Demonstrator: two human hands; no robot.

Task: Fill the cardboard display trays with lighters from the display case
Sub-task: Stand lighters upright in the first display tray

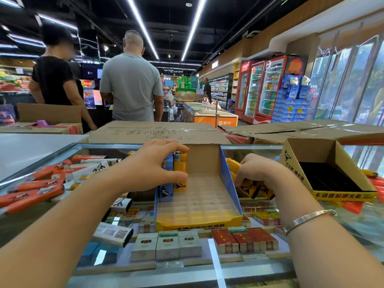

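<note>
The left hand [153, 169] grip seats lighters [179, 173] at the tray's [199, 222] far-left corner while the right hand [255, 173] grip holds more lighters [249, 188], likely next for the free slots.

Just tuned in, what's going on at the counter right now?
A person is loading lighters into a cardboard display tray on the glass counter. The left hand grips upright blue and yellow lighters at the tray's back left corner; most slots are still empty. The right hand holds a bunch of yellow lighters just outside the tray's right wall. A second tray sits empty further right.
</note>
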